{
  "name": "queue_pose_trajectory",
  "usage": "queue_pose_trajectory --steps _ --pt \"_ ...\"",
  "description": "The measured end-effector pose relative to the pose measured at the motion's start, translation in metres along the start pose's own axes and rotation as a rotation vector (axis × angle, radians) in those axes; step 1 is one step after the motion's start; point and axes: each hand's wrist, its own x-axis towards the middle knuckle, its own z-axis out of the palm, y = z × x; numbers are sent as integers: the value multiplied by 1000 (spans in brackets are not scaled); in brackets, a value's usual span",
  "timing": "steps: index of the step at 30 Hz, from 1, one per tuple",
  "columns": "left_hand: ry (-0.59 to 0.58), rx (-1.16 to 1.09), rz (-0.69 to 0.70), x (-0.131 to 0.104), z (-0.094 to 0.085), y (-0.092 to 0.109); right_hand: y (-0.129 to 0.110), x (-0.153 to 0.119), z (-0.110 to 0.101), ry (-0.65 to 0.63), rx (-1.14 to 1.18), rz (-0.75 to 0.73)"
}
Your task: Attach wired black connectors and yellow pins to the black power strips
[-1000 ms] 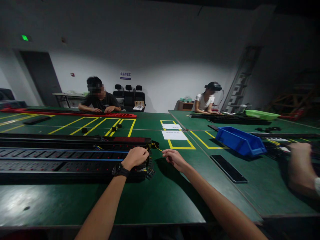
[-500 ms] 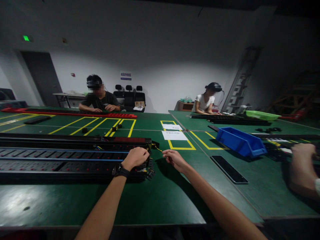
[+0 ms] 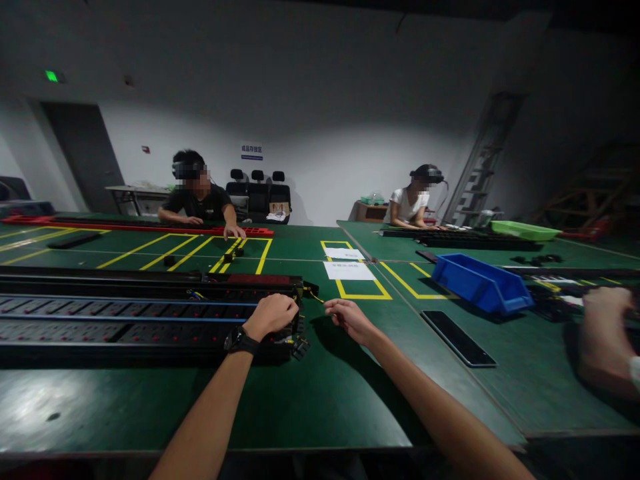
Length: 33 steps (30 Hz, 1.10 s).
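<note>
Long black power strips (image 3: pixel 165 335) with rows of sockets and red dots lie side by side on the green table, running off to the left. My left hand (image 3: pixel 273 315), a watch on its wrist, rests on their right end with the fingers curled down over it; the fingertips are partly hidden. Between the thumb and fingers of my right hand (image 3: pixel 347 317) is the tip of a yellow wire (image 3: pixel 315 295). The wire comes out of the end of the farther strip and is stretched toward me. Loose end pieces (image 3: pixel 301 347) hang below my left hand.
Right of my hands lie a phone (image 3: pixel 459 339) and a blue bin (image 3: pixel 483 283). Paper sheets (image 3: pixel 349 271) sit beyond my right hand. A co-worker's arm (image 3: pixel 607 340) is at the far right. Two people sit across the table, near a red rail (image 3: pixel 250 232) and a green tray (image 3: pixel 525 231).
Both my hands hold the same place, and the wire looks unmoved. Across the table, the person at the left has reached a hand forward toward the small black parts.
</note>
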Motion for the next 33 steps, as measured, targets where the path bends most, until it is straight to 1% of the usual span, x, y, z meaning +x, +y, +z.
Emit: queue_pose_trajectory --steps 6,17,27,33 --pt "0 2 -13 1 1 0 0 0 -1 7 -36 -3" --pt "5 -22 -5 0 -1 0 -1 -1 0 -2 11 24" --pt "-2 -23 -8 -1 -3 2 1 0 -1 8 -48 -9" --pt "-11 -25 -21 -1 -4 3 0 -1 0 -3 -18 -4"
